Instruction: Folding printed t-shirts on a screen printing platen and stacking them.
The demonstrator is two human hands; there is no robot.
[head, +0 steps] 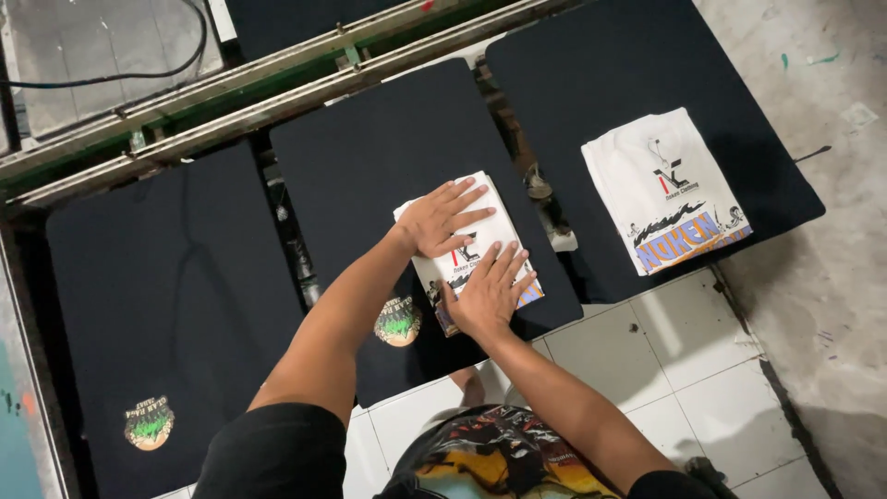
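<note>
I see the left hand (436, 220) and right hand (487, 291) both flat, fingers spread, gripping nothing, pressed on a folded white shirt (480, 242) near the front edge of the middle black board (370, 157). The hands cover most of the shirt's print.

Folded white shirt (480, 242) under hands (462, 254)
</note>
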